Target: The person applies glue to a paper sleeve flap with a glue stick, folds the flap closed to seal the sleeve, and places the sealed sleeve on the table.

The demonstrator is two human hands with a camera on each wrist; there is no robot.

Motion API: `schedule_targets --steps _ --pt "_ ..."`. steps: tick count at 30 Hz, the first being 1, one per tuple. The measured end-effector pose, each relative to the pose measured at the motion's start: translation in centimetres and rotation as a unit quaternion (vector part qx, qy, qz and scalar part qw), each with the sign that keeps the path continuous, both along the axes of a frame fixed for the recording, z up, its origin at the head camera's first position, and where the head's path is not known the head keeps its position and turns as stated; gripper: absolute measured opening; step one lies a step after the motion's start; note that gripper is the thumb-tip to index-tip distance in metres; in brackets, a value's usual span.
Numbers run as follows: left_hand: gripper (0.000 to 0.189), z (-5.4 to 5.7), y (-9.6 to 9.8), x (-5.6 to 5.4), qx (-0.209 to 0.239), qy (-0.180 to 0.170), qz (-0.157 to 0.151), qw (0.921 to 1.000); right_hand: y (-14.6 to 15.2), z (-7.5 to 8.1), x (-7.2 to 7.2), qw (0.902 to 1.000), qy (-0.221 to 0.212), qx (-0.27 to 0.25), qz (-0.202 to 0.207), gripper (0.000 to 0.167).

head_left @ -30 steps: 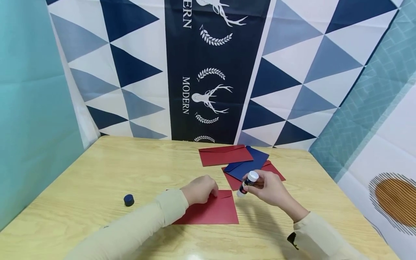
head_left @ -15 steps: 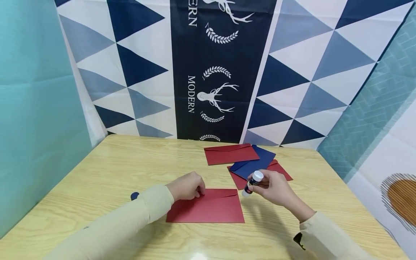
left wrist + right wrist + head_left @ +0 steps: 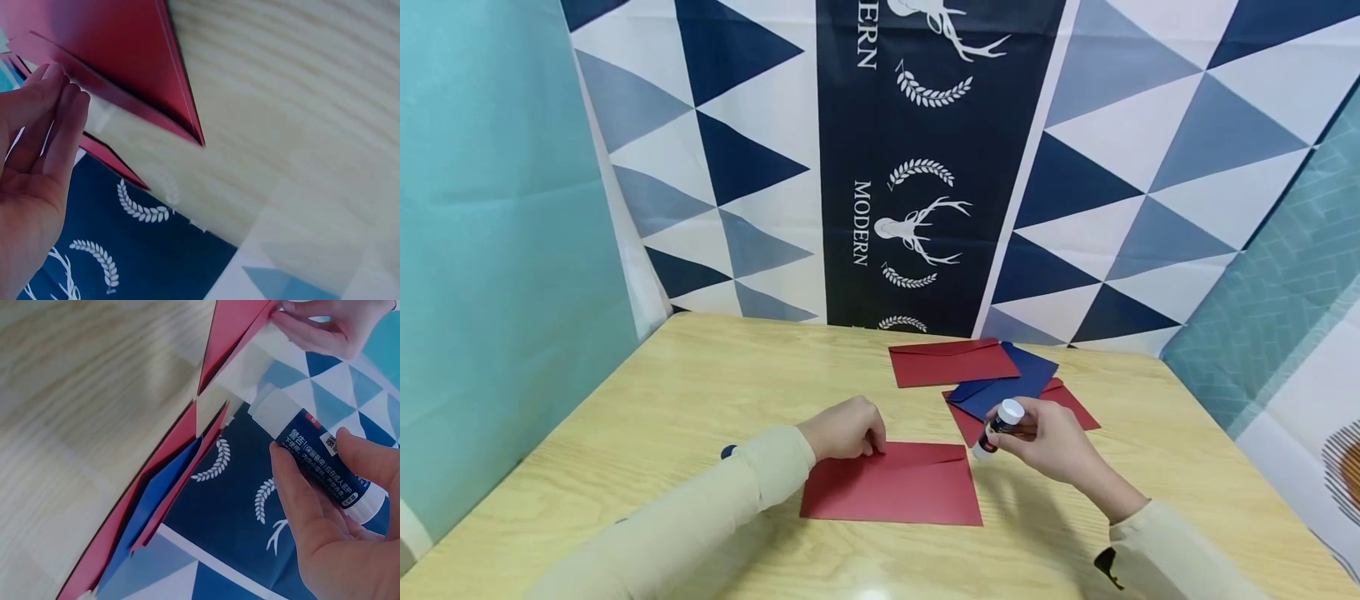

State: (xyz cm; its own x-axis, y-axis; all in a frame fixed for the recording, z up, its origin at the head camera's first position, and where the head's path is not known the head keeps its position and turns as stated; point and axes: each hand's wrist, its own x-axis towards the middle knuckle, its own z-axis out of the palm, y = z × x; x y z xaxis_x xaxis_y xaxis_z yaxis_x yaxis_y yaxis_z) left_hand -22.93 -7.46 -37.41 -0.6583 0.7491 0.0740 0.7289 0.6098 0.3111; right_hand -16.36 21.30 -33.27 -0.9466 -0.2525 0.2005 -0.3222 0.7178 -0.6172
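A red envelope [image 3: 898, 493] lies flat in front of me, its flap along the far edge. The left hand [image 3: 842, 428] is at that far edge, thumb and fingertips pinching the flap, which stands slightly raised in the left wrist view. Over the envelope's right far corner, the right hand [image 3: 1054, 442] grips a glue stick [image 3: 325, 459] with a dark blue label and white ends. It is tilted, its translucent white tip pointing down and left, close to the envelope. A dark blue cap [image 3: 727, 451] shows partly behind the left sleeve.
Farther back to the right, a blue envelope [image 3: 1004, 388] overlaps a red envelope [image 3: 1073, 405], with another red envelope [image 3: 951, 365] partly over the blue one. The wooden table [image 3: 760, 354] ends at a patterned cloth backdrop [image 3: 917, 250].
The left hand has shifted left along the flap, uncovering more of the envelope. The right hand keeps holding the glue stick near the right corner. The head view has turned slightly left.
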Motion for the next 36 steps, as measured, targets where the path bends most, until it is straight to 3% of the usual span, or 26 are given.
schedule_targets --steps 7,16,20,23,29,36 --pt "0.012 0.3 -1.7 0.3 -0.019 0.004 0.04 0.999 0.5 0.0 -0.2 1.0 -0.008 -0.005 0.001 0.028" --pt "0.008 -0.3 -2.4 0.4 0.0 0.029 0.029 0.9992 0.8 -0.3 -0.5 0.9998 -0.016 -0.01 -0.003 0.028" --pt "0.002 -0.2 -2.9 -0.1 -0.001 -0.018 0.037 0.9991 1.1 -0.4 -0.6 0.9998 -0.012 -0.012 -0.004 0.028" --pt "0.007 0.1 -3.7 -0.2 -0.001 -0.062 0.067 0.9959 1.3 -0.6 -0.5 0.9999 -0.012 -0.007 -0.009 0.028" --pt "0.04 1.0 -5.3 0.7 -0.035 -0.108 0.142 0.9834 1.8 -0.7 -0.4 0.9998 -0.009 0.001 -0.016 0.028" --pt "0.048 0.4 -5.8 1.3 -0.037 -0.119 0.143 0.9818 2.3 -0.6 -0.6 0.9999 -0.002 -0.002 -0.015 0.029"
